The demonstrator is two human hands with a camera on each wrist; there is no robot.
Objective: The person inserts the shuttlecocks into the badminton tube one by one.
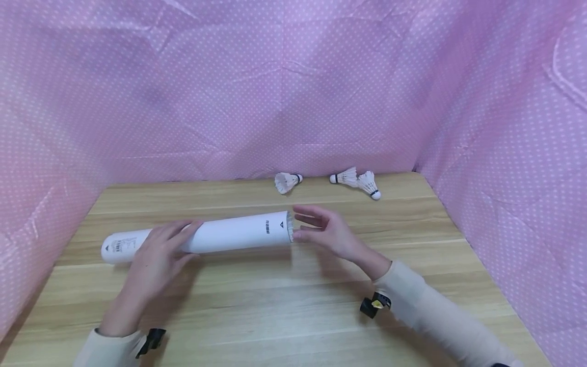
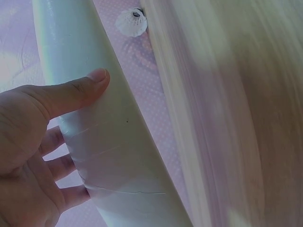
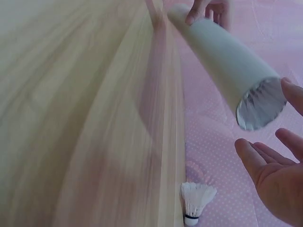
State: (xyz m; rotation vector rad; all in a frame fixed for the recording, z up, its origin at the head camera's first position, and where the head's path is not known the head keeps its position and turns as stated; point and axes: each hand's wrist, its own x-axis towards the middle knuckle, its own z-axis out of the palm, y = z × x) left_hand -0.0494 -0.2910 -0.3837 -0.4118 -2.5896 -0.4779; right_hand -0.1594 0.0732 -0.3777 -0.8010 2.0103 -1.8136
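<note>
The left forearm (image 1: 126,313) comes in from the near left, slanting far and to the right, its light sleeve (image 1: 107,350) ending above the wrist. The left grip (image 1: 158,255) is palm-down and curled in a clasp, its thumb (image 2: 78,97) set apart from the bent fingers (image 2: 61,166). The right arm (image 1: 440,316) reaches from the near right, slanting far and to the left, also sleeved to the wrist. The right grip (image 1: 337,235) is spread and relaxed, fingers (image 1: 309,210) pointing left, the near-side thumb (image 1: 308,236) held apart from the extended index.
</note>
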